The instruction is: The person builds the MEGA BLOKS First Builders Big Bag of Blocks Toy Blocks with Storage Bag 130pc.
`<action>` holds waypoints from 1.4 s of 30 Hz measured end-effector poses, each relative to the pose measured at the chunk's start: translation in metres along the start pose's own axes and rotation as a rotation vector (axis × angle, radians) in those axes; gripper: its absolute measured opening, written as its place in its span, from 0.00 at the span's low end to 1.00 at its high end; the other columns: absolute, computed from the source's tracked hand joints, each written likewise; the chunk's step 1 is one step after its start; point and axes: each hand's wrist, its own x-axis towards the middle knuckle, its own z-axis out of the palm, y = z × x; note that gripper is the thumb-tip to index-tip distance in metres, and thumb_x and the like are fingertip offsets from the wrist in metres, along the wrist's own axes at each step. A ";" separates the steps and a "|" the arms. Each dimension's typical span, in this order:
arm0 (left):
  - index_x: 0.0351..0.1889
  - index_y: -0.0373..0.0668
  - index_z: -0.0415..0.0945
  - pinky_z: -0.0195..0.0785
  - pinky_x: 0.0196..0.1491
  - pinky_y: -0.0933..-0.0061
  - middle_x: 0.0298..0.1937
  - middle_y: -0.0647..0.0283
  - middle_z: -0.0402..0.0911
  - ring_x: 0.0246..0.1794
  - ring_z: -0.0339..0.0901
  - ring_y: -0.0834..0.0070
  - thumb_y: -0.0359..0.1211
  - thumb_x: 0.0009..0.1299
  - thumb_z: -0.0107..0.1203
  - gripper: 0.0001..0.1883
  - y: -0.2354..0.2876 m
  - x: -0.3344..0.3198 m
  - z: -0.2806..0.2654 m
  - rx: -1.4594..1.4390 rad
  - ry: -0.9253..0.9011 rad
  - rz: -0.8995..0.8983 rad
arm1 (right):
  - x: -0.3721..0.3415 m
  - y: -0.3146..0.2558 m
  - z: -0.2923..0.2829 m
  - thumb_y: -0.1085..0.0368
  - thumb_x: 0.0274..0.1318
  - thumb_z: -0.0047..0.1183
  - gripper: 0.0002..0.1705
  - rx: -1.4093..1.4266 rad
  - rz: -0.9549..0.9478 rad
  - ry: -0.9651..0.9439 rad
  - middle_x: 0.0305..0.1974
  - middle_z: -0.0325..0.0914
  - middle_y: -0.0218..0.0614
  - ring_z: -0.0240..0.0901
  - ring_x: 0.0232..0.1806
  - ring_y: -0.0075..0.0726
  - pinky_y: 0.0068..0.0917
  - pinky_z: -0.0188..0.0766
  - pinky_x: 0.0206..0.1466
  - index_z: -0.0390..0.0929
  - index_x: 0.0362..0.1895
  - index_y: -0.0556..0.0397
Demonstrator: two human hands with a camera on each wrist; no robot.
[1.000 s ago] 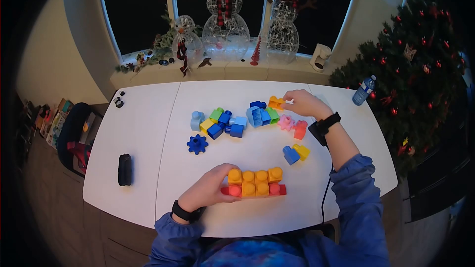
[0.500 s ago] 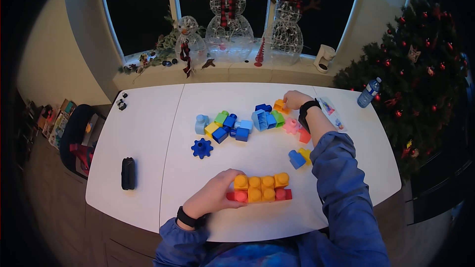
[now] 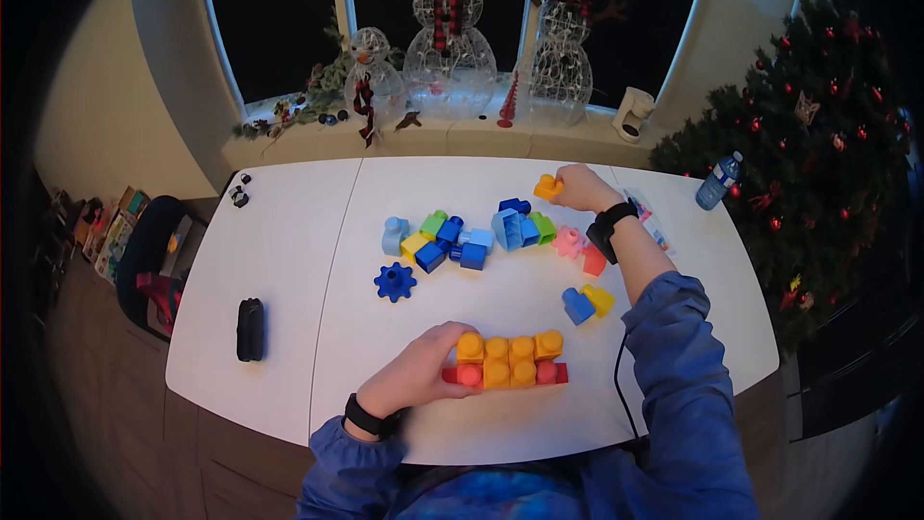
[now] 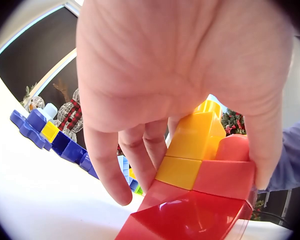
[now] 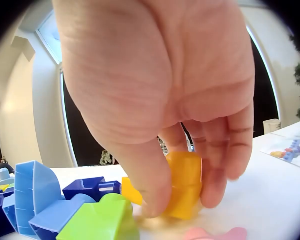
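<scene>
Near the front of the table lies a joined block build, with orange blocks [image 3: 508,361] on top of red ones [image 4: 195,215]. The left hand [image 3: 412,372] grips its left end, thumb on the near side and fingers on the far side. At the back right, the right hand [image 3: 587,189] pinches an orange block [image 5: 184,185] between thumb and fingers. Beside that block are a green block [image 5: 102,217], light blue blocks [image 3: 507,228], a dark blue block [image 5: 85,188] and a pink gear-shaped piece [image 3: 569,242].
More blue, green and yellow blocks [image 3: 415,247] and a blue gear piece [image 3: 395,281] lie mid-table. Blue [image 3: 578,305] and yellow [image 3: 599,299] blocks sit at the right. A black case [image 3: 250,329], printed sheet [image 3: 651,221], water bottle [image 3: 719,181] and cable [image 3: 621,380] are around them.
The right hand has shifted slightly toward the back edge with the orange block, which has moved away from the green one. The left hand keeps its grip on the build.
</scene>
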 end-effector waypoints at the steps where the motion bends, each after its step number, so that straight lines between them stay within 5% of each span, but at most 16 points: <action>1: 0.63 0.42 0.70 0.69 0.66 0.57 0.60 0.49 0.77 0.61 0.74 0.46 0.36 0.59 0.77 0.36 0.000 0.000 0.001 -0.001 0.001 -0.006 | -0.012 -0.009 -0.009 0.59 0.54 0.70 0.24 0.043 -0.022 0.044 0.47 0.87 0.55 0.84 0.48 0.55 0.39 0.79 0.54 0.85 0.51 0.63; 5: 0.63 0.41 0.70 0.70 0.66 0.57 0.60 0.48 0.77 0.62 0.74 0.46 0.36 0.60 0.77 0.36 -0.001 0.000 0.002 -0.010 0.014 -0.018 | -0.083 -0.053 -0.035 0.64 0.62 0.63 0.21 0.364 -0.140 0.109 0.48 0.86 0.54 0.84 0.48 0.53 0.37 0.78 0.54 0.83 0.56 0.63; 6: 0.63 0.41 0.70 0.70 0.66 0.57 0.60 0.48 0.77 0.62 0.75 0.46 0.36 0.60 0.77 0.36 -0.003 0.001 0.002 -0.003 0.014 -0.028 | -0.105 -0.062 -0.035 0.66 0.64 0.60 0.20 0.417 -0.307 0.181 0.46 0.85 0.54 0.82 0.46 0.57 0.40 0.78 0.53 0.82 0.57 0.62; 7: 0.64 0.41 0.70 0.70 0.66 0.57 0.60 0.48 0.77 0.62 0.75 0.46 0.37 0.60 0.77 0.36 -0.004 0.001 0.003 0.005 0.012 -0.038 | -0.123 -0.070 -0.032 0.66 0.65 0.61 0.21 0.498 -0.323 0.139 0.44 0.85 0.51 0.82 0.42 0.51 0.36 0.78 0.51 0.81 0.60 0.61; 9: 0.64 0.40 0.70 0.70 0.65 0.57 0.60 0.47 0.78 0.61 0.75 0.46 0.37 0.59 0.77 0.37 -0.006 0.003 0.003 0.014 0.007 -0.058 | -0.166 -0.103 -0.053 0.65 0.65 0.62 0.23 0.521 -0.283 0.044 0.41 0.84 0.45 0.81 0.37 0.40 0.32 0.78 0.45 0.81 0.63 0.53; 15: 0.64 0.39 0.71 0.72 0.63 0.58 0.58 0.47 0.79 0.60 0.77 0.46 0.38 0.59 0.78 0.37 -0.005 0.006 0.002 0.026 -0.009 -0.080 | -0.217 -0.125 -0.032 0.63 0.64 0.65 0.26 0.433 -0.608 0.219 0.43 0.85 0.36 0.80 0.42 0.42 0.34 0.76 0.46 0.81 0.66 0.44; 24: 0.64 0.37 0.71 0.72 0.63 0.58 0.57 0.46 0.79 0.59 0.77 0.46 0.38 0.59 0.78 0.38 -0.005 0.007 0.002 0.016 0.006 -0.070 | -0.229 -0.128 0.003 0.58 0.64 0.64 0.25 0.080 -0.626 0.192 0.42 0.84 0.26 0.77 0.48 0.33 0.35 0.63 0.56 0.82 0.65 0.42; 30: 0.64 0.38 0.70 0.71 0.63 0.57 0.57 0.46 0.79 0.59 0.77 0.46 0.38 0.59 0.78 0.38 -0.005 0.007 0.002 0.026 -0.006 -0.070 | -0.228 -0.129 0.003 0.58 0.65 0.63 0.26 0.058 -0.636 0.167 0.44 0.84 0.27 0.77 0.49 0.33 0.36 0.64 0.57 0.81 0.67 0.43; 35: 0.64 0.38 0.70 0.71 0.63 0.57 0.58 0.46 0.79 0.60 0.76 0.45 0.37 0.59 0.78 0.38 -0.003 0.007 0.001 0.015 -0.008 -0.070 | -0.228 -0.127 -0.007 0.59 0.66 0.63 0.28 0.135 -0.578 0.032 0.48 0.85 0.32 0.78 0.50 0.39 0.36 0.67 0.58 0.79 0.69 0.46; 42: 0.73 0.38 0.67 0.72 0.64 0.59 0.64 0.48 0.79 0.63 0.78 0.53 0.42 0.56 0.81 0.49 -0.014 0.009 -0.024 0.061 -0.072 -0.025 | -0.244 -0.110 -0.034 0.58 0.67 0.62 0.32 0.210 -0.413 -0.107 0.53 0.84 0.42 0.79 0.53 0.50 0.42 0.75 0.57 0.73 0.72 0.52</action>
